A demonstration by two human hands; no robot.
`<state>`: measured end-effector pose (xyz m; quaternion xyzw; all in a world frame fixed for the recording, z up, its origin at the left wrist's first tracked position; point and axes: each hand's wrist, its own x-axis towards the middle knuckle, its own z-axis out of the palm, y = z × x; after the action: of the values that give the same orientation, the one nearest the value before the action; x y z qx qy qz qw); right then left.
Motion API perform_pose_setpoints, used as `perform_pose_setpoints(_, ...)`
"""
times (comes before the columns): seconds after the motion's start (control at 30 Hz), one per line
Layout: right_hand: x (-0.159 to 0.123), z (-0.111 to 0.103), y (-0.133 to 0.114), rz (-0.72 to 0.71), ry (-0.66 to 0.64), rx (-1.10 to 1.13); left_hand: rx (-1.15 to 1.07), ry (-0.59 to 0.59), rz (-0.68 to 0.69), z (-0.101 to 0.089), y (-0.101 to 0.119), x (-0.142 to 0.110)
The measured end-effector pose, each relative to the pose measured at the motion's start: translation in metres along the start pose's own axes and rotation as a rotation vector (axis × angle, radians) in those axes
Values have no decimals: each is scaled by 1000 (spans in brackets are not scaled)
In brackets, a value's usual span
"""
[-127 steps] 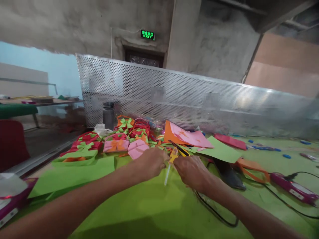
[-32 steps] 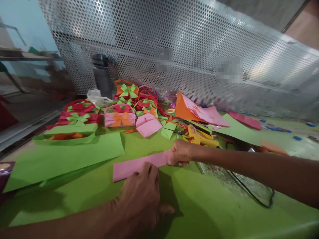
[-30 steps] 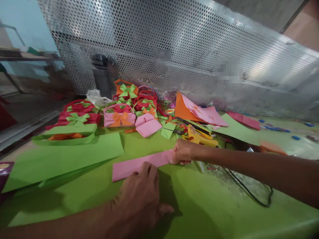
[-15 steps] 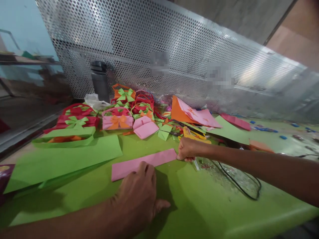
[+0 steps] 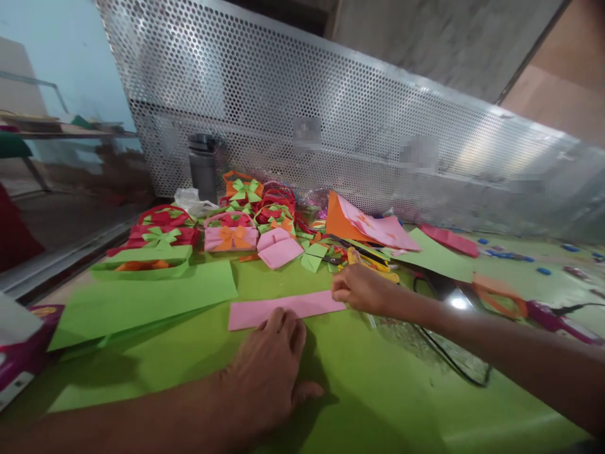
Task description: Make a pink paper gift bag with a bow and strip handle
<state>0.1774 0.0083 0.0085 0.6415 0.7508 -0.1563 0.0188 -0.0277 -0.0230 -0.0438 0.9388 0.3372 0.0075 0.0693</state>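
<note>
A long folded pink paper strip [image 5: 246, 313] lies flat on the green tabletop. My left hand [image 5: 267, 359] comes in from the lower left and rests its bent fingertips on the strip's near edge, the thumb stretched out to the side. Over the strip's right end, my right hand [image 5: 354, 289] has its fingers curled into a fist, touching the paper; no object shows in it. Beyond the hands stand small folded paper bags with bows, one of them a pink bag with an orange bow [image 5: 231, 238]. A folded pink paper piece [image 5: 278, 249] sits just behind the strip.
Large green paper [image 5: 155, 296] lies left, beside an open green paper bag [image 5: 142, 261]. Yellow-handled scissors [image 5: 373, 263] and a purple glue gun [image 5: 562, 321] with a black cable lie right. A dark bottle [image 5: 202, 167] stands before the perforated metal panel [image 5: 265, 75].
My right hand has shifted slightly inward along the strip, so the paper's right end now shows beneath it. My left hand stays on the strip. The camera view has turned a little.
</note>
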Motion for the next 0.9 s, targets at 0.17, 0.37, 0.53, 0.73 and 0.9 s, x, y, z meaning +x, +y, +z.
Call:
perform_pose_setpoints(0.17,-2,17,1,-201,43,82,-109,2,207,2,-13,12)
perform_pose_setpoints(0.37,-4,34,12,-251,96,146,-423,219,55,-32,-39,38)
perform_pose_setpoints(0.53,-4,46,18,-214,153,190,-573,314,-43,-82,-39,63)
perform_pose_setpoints(0.73,-8,51,16,-138,234,177,-680,170,59,-117,-7,100)
perform_pose_setpoints(0.9,-10,55,18,-45,267,120,-653,-102,-38,-93,2,122)
